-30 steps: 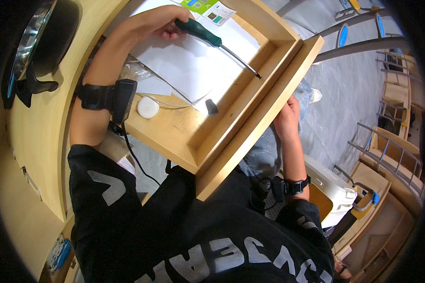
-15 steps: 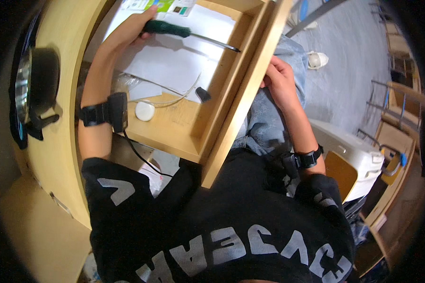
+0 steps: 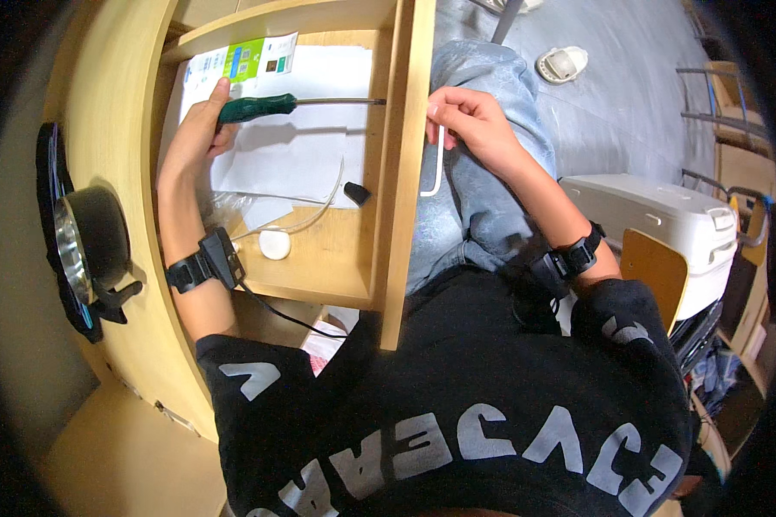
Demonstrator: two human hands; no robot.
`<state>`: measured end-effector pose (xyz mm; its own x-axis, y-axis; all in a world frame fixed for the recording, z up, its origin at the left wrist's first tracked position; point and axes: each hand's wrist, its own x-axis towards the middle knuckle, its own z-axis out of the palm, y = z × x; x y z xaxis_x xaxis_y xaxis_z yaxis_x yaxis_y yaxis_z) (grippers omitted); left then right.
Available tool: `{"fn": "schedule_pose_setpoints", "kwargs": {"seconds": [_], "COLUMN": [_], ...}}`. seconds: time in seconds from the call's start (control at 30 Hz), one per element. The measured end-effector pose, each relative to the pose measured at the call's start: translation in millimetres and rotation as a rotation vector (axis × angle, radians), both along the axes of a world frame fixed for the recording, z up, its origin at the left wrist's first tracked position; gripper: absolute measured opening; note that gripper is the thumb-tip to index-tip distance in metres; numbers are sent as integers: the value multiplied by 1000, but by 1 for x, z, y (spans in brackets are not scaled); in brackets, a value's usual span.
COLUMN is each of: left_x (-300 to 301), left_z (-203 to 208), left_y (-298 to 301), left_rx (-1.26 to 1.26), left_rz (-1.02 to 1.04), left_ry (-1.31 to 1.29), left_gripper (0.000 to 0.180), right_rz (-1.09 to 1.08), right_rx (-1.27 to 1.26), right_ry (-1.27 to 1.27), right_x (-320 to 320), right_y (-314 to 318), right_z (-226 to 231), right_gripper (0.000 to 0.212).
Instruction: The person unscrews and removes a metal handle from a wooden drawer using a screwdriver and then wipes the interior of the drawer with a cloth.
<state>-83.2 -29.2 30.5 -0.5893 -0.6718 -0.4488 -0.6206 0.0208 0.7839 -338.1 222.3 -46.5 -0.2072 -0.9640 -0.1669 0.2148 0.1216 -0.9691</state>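
My left hand [image 3: 194,133] reaches into a pulled-out wooden drawer [image 3: 341,280]. Its fingers are wrapped round the green handle of a screwdriver [image 3: 259,107], whose shaft points right. The screwdriver's tip meets the inner face of the drawer front [image 3: 397,250]. On the outer side, my right hand [image 3: 474,121] pinches a white drawer handle [image 3: 440,164], a slim bar with a bent end, close against the front. My fingers hide the handle's far end. Below the screwdriver lie white papers [image 3: 276,159] and a green-and-white printed sheet [image 3: 247,62].
Inside the drawer are a white charger [image 3: 274,244] with its cable and a small black piece [image 3: 356,194]. A dark pot [image 3: 95,246] stands at the left. To the right are a white storage box [image 3: 655,215] and a white shoe [image 3: 562,64] on the grey floor.
The view has shifted, and the drawer now appears straighter. The screwdriver has gone from slanting to level, its tip still at the drawer front. The white handle has come into sight in my right hand.
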Motion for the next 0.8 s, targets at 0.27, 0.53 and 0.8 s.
{"fn": "schedule_pose_setpoints", "kwargs": {"seconds": [0.27,0.53,0.8], "left_x": [-7,7,8], "left_z": [-1,-10,-16], "left_y": [2,-16,-15], "left_rx": [162,83,123], "left_rz": [-53,-62,-34], "left_ry": [415,176,341], "left_gripper": [32,45,39], "right_rz": [34,33,40], "right_rx": [15,-26,-33], "right_ry": [-15,-13,-3], "right_x": [-2,-1,1], "right_y": [2,3,2], "right_z": [0,-2,-3], "right_gripper": [18,19,19]}}
